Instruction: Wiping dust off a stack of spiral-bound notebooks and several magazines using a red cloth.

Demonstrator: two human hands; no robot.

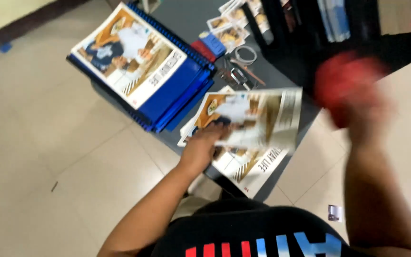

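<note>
Glossy printed cover sheet (pixel 255 116) lifted over a loose stack of matching sheets (pixel 243 166) at the dark table's (pixel 186 19) near edge; left hand (pixel 200 147) pinches its lower edge | right hand (pixel 357 102), blurred, grips a red object (pixel 341 78); hold unclear | blue comb-bound booklets (pixel 167 90) lie far left; metal rings (pixel 246 54) beyond

Your left forearm runs up from the lower left, bare to the elbow, wrist straight. Your left hand (pixel 200 148) lies palm down, fingers bent forward in a light, flat grip. Your right forearm rises at the right edge, nearly upright. Your right hand (pixel 357 107) is raised and badly blurred; it looks closed in a grip around something red, though the blur hides the fingers.
</note>
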